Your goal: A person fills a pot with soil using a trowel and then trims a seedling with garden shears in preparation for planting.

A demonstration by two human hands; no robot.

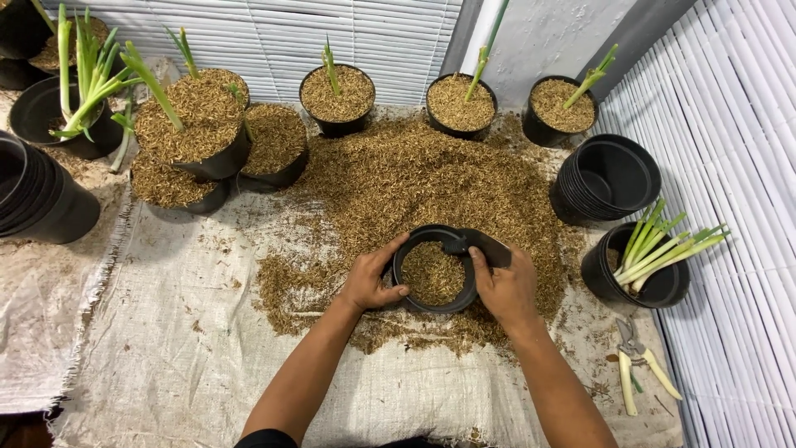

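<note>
Between both hands' fingers (390, 251): black pot (434, 274), rim gripped, husk-filled.

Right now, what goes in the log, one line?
left hand: holding pot | right hand: holding pot rim | pot: part filled with husks | husk pile: behind pot

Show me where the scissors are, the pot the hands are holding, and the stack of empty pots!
scissors (637, 365): head view, on the pale handles.
pot (412, 299): head view, on its black front rim.
stack of empty pots (609, 176): head view, on the top pot's inner wall.
</note>
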